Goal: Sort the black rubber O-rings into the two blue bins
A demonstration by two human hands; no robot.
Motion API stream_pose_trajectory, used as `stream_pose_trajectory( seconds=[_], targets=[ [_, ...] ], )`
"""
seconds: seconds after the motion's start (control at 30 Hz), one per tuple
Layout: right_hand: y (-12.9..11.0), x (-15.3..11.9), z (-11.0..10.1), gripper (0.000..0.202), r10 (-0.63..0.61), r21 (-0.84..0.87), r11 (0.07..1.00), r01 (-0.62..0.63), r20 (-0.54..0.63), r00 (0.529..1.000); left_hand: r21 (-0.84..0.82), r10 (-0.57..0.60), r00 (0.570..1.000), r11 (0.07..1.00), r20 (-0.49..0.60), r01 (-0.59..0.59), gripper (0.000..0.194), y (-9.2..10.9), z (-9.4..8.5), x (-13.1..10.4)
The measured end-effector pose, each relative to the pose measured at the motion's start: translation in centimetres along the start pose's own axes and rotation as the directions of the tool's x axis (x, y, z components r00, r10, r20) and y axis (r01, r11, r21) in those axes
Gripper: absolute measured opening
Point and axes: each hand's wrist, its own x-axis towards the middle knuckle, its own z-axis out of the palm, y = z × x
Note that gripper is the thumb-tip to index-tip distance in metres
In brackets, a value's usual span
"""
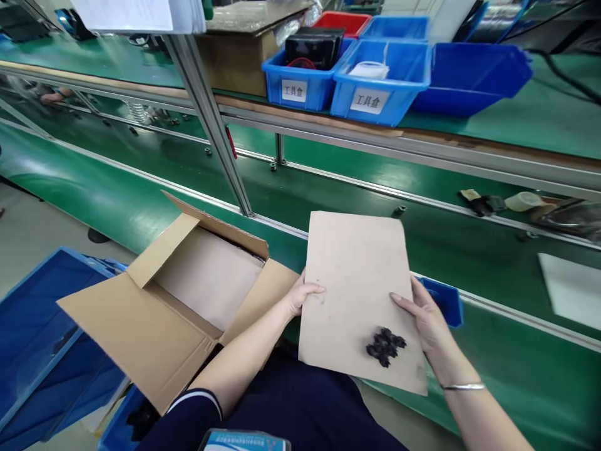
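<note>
Between my two hands is a flat sheet of brown cardboard [354, 282]. My left hand [304, 295] grips its left edge, thumb on top. The right edge is pinched by my right hand [420, 310], whose wrist carries a silver bangle. A small cluster of black pieces [385, 346] lies on the lower right part of the sheet. To the left stands an open cardboard box [145, 332] with its flaps spread. Inside the box a similar flat sheet [211, 275] shows; what is under it is hidden.
Blue bins [380, 94] and a dark blue tray [469, 78] sit on the upper shelf. A metal post [206, 119] rises behind the box. A small blue bin [444, 302] is beyond my right hand. Large blue crates [51, 351] stand at the lower left.
</note>
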Motion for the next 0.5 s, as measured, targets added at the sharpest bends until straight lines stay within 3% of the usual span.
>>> stream_pose_trajectory(
  seconds=[0.13,0.27,0.4,0.5],
  targets=[
    [4.5,-0.1,-0.7,0.067,0.041,0.086,0.996,-0.039,-0.017,0.999,0.085,0.033,0.993,0.996,-0.116,-0.023,0.087,-2.5,-1.9,0.2],
    [8.9,0.9,-0.1,0.072,0.065,0.185,0.981,-0.057,-0.036,0.997,0.201,0.053,0.982,0.98,-0.182,-0.015,0.105,-3.4,-4.6,0.7],
    [12.6,2.5,1.5,0.072,0.056,0.231,0.972,-0.045,-0.041,0.998,0.331,0.088,0.972,0.944,-0.217,-0.012,0.1,-3.6,-7.4,2.0],
    [14.7,3.6,3.0,0.069,0.057,0.257,0.966,-0.043,-0.046,0.997,0.428,0.105,0.962,0.904,-0.252,0.013,0.073,-3.8,-9.6,3.2]
  ],
)
